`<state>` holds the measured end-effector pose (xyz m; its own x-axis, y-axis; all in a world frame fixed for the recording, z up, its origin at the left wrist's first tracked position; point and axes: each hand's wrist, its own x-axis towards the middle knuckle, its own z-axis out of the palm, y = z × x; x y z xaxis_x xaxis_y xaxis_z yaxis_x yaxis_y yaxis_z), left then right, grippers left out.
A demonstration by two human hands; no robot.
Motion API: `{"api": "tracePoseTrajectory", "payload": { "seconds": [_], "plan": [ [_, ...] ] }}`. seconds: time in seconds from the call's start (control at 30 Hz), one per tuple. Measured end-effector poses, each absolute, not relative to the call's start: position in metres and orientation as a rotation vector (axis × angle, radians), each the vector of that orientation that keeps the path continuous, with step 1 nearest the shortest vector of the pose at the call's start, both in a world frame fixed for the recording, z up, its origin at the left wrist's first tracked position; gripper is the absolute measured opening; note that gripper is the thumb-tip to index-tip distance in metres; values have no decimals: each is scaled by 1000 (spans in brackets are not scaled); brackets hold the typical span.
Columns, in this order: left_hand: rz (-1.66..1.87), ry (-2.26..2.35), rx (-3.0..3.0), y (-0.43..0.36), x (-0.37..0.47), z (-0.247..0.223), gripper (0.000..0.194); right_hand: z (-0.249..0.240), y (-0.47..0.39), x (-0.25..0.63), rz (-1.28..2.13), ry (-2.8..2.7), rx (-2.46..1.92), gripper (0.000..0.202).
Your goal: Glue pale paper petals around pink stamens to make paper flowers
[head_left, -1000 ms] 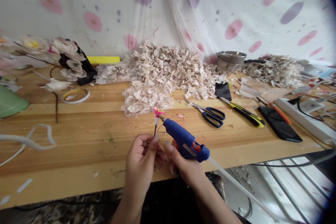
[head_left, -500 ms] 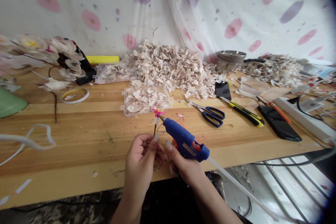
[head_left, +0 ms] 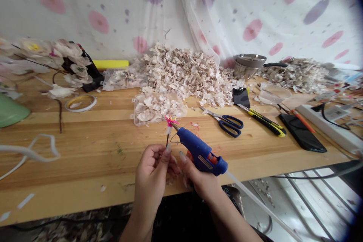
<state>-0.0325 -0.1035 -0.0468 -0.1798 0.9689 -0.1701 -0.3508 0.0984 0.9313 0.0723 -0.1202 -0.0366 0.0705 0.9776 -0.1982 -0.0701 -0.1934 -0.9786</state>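
Observation:
Between thumb and fingers, my left hand [head_left: 153, 168] pinches a thin dark stem [head_left: 167, 140] held upright. The stem is topped by a white wrapped part and a bright pink tuft [head_left: 171, 121]. My right hand [head_left: 200, 176] is closed around the handle of a blue glue gun [head_left: 198, 149], whose metal nozzle points up and left and meets the tuft or lies right beside it. A white glue stick [head_left: 255, 196] trails from the gun's rear. Just behind the tuft is a clear plastic box [head_left: 136, 120] of pale petals.
A large heap of dried petals [head_left: 181, 73] lies at the back. To the right are blue-handled scissors [head_left: 231, 124], a yellow-black cutter [head_left: 266, 123], a black phone [head_left: 302, 132] and a white power strip [head_left: 329, 124]. Leftward are a tape roll [head_left: 81, 103] and pale flowers [head_left: 70, 53].
The glue gun has shifted very slightly to the right and down. My left hand and the stem look almost unmoved.

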Motion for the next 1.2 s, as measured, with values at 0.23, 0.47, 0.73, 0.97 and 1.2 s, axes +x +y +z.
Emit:
{"api": "tracePoseTrajectory", "payload": {
  "seconds": [0.23, 0.47, 0.73, 0.97, 1.2],
  "plan": [
    [1394, 1152, 742, -103, -32, -45, 36, -42, -120, 76, 1301, -1070, -1378, 47],
    [1409, 1133, 755, -103, -33, -47, 33, -37, -120, 75, 1330, -1066, -1350, 45],
    [1408, 1107, 792, -101, -36, -51, 35, -32, -119, 74, 1333, -1073, -1251, 46],
    [1430, 1087, 795, -103, -35, -48, 34, -47, -115, 73, 1277, -1023, -1277, 38],
    [1631, 1118, 647, -95, -72, -38, 35, -51, -111, 74, 1237, -1059, -1412, 23]
  ]
}}
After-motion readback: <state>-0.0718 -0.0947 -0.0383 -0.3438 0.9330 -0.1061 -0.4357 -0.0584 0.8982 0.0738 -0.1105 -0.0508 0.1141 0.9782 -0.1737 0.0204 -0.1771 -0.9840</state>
